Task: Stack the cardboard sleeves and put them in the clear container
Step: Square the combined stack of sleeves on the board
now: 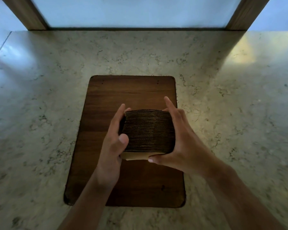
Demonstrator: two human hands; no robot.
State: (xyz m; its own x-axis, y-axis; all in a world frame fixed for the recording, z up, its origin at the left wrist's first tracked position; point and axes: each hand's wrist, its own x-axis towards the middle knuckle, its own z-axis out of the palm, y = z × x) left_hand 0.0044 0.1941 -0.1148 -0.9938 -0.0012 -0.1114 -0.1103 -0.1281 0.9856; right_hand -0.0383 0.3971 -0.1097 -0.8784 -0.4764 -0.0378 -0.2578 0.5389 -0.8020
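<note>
A thick stack of brown corrugated cardboard sleeves (149, 131) is held between both hands above a dark wooden board (131, 92). My left hand (112, 143) presses on the stack's left side, thumb on the near face. My right hand (178, 143) clamps the right side, thumb under the near bottom edge and index finger pointing away. The sleeves lie flat on each other with their ribbed edges toward me. No clear container is in view.
The board lies on a pale marble counter (231, 105) that spreads wide to both sides. At the back, two wooden frame posts (28, 14) flank a light panel (136, 10) along the counter's far edge.
</note>
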